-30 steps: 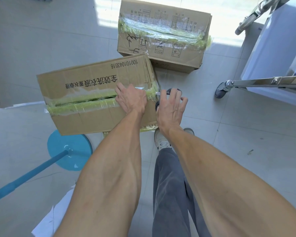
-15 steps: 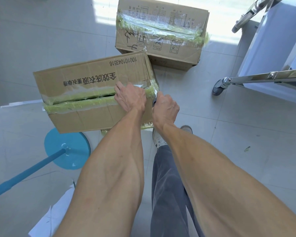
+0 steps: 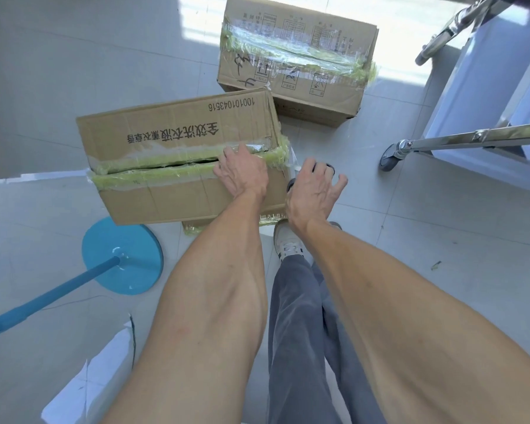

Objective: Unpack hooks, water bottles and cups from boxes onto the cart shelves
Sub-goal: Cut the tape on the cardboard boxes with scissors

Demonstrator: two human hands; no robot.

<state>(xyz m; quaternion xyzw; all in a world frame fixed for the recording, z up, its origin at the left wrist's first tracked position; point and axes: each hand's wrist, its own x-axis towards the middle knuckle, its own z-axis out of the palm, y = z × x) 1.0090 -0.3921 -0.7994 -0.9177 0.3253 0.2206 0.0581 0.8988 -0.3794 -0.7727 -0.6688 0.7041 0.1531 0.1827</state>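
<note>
**Inspector:** Pale floor tiles [image 3: 441,240] run under everything, sunlit at the far side. What sits on them?

**Assistant:** Two cardboard boxes. The near box [image 3: 172,142] has printed characters on its top and greenish tape [image 3: 153,175] along a seam that is slit part-way, showing a dark gap. The far box [image 3: 294,56] lies just beyond it, corner to corner, fully taped.

**Inspector:** Hands?

**Assistant:** The left hand [image 3: 242,172] rests on the near box at the right end of the seam, its fingers [image 3: 227,157] bent down onto the tape. The right hand [image 3: 314,191] is just right of that box's corner, fingers spread, over scissors [image 3: 297,171] with dark handles; whether it grips them, I cannot tell.

**Inspector:** Cart?

**Assistant:** On the right: a chrome rail [image 3: 478,139], a caster [image 3: 390,157], a pale panel [image 3: 478,87]. Its shelves are out of view.

**Inspector:** Elsewhere?

**Assistant:** A blue round base with pole [image 3: 123,255] near left, white paper [image 3: 89,387] at the near edge, grey trousers [image 3: 297,332] and a sneaker [image 3: 286,243].
</note>
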